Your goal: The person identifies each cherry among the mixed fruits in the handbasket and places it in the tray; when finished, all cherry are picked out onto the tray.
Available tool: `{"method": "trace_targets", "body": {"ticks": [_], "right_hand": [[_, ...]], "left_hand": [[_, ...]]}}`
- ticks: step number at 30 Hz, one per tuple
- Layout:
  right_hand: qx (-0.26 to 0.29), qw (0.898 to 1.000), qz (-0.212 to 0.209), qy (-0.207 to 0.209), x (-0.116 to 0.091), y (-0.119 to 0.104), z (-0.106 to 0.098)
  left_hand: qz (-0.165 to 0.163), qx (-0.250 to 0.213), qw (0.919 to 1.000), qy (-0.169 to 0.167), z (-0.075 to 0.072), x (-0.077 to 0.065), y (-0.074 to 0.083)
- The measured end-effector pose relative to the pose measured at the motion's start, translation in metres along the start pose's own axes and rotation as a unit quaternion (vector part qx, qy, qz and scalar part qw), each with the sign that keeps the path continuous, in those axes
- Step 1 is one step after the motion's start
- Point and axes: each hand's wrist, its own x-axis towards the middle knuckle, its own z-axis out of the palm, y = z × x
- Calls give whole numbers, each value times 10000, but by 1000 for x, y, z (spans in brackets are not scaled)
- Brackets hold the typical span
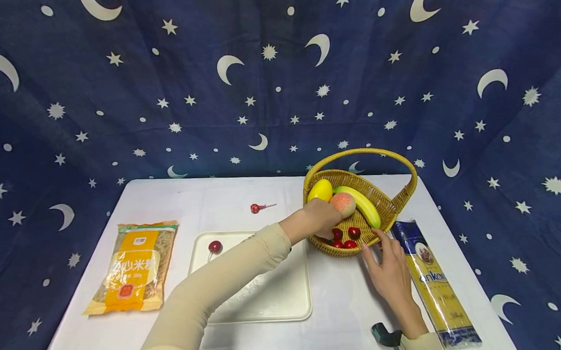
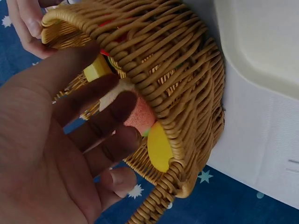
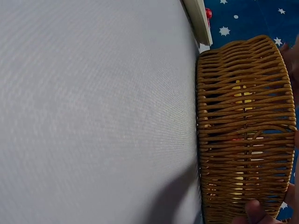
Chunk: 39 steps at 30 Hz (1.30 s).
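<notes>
A wicker basket (image 1: 389, 204) with a tall handle stands at the back right of the table. Inside lie a lemon (image 1: 322, 188), a peach (image 1: 343, 204), a banana (image 1: 364, 205) and several dark red cherries (image 1: 354, 233). My left hand (image 1: 321, 218) reaches over the basket above the cherries; in the left wrist view its fingers (image 2: 110, 114) are loosely bent, with nothing visible between them. My right hand (image 1: 389, 267) grips the basket's front right rim, thumb against the outer wall. A single stemmed cherry (image 1: 215, 246) sits on the white tray (image 1: 293, 300), partly covered by my left arm.
A noodle packet (image 1: 133, 267) lies at the left of the table. A red lollipop (image 1: 258, 208) rests behind the tray. To the right of the basket is a long blue-and-yellow pasta packet (image 1: 435, 283). A starry blue cloth (image 1: 277, 91) hangs behind the table.
</notes>
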Motion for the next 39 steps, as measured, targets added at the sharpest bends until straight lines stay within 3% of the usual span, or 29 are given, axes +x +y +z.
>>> {"method": "trace_targets", "body": {"ticks": [6,11,16,23,31,39], "right_hand": [[19,10000,-48,-50,1,0,3],[29,9999,-134,9,2,-1,6],[61,9999,-149,27,4,-2,7],[109,9999,-106,14,4,-2,6],[111,9999,-43,-28,2,0,5],[70,10000,-20,-6,-1,3,2]], "left_hand": [[83,-306,9977,-607,-3,18,2],[106,-106,9943,-1055,-2,25,9],[-19,229,9915,-1280,-4,23,15],[-3,322,9916,-1252,2,21,12],[249,33,9936,-1097,4,22,9],[200,-412,9949,-904,2,23,1]]}}
